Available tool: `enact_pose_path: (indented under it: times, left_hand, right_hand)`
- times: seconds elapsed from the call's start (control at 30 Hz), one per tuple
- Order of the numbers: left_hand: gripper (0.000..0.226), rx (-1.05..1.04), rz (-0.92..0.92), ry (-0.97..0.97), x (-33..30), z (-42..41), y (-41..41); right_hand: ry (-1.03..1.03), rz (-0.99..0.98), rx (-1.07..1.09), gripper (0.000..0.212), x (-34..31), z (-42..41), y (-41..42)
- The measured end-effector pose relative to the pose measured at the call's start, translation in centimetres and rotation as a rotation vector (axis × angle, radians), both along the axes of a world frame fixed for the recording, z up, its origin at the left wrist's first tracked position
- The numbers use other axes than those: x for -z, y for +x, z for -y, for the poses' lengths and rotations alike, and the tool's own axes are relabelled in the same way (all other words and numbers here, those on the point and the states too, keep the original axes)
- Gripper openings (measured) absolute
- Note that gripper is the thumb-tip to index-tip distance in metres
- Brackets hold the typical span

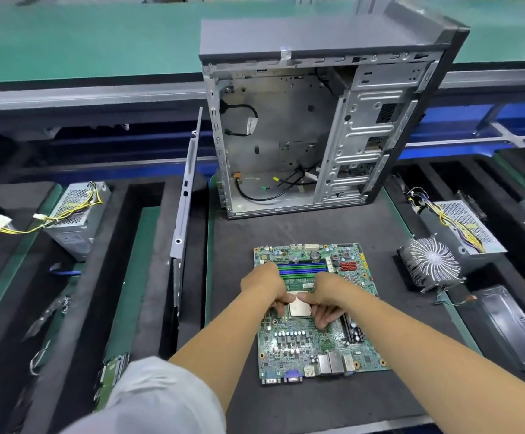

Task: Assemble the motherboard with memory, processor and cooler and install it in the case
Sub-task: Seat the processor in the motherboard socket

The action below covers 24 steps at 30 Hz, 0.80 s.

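Note:
A green motherboard lies flat on the dark mat in front of me. Its blue and green memory slots sit at the far end. A silver processor sits in the socket at the board's middle. My left hand and my right hand are both over the socket, thumbs meeting above the processor and fingers curled at its left and right edges. The open case stands upright behind the board. The finned cooler lies to the right, apart from both hands.
A grey side panel stands on edge left of the case. Power supplies with yellow cables lie at the left and right. A clear plastic tray lies near the right edge. Loose cables hang inside the case.

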<state>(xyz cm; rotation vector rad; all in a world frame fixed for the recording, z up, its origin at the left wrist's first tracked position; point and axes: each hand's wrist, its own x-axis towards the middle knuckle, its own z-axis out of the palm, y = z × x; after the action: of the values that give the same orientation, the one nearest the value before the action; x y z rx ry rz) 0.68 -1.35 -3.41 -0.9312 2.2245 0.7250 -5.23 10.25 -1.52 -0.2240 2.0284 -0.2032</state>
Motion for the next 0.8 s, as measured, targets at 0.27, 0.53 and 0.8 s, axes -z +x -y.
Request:
enact_pose_path:
  times: [0.27, 0.53, 0.8]
  left_hand:
    - [0.035, 0.018, -0.003, 0.047, -0.1, -0.7, -0.3]
    - [0.035, 0.007, -0.016, 0.08, 0.8, -1.9, 1.3]
    - [0.044, -0.038, 0.01, 0.204, -0.9, -1.9, 1.8]
  right_hand:
    - [-0.112, -0.004, 0.071, 0.047, -0.1, -1.4, -0.3]
    - [-0.14, -0.051, 0.01, 0.035, 0.2, -1.5, 0.5]
    - [-0.198, -0.06, 0.024, 0.026, 0.4, -2.3, 0.3]
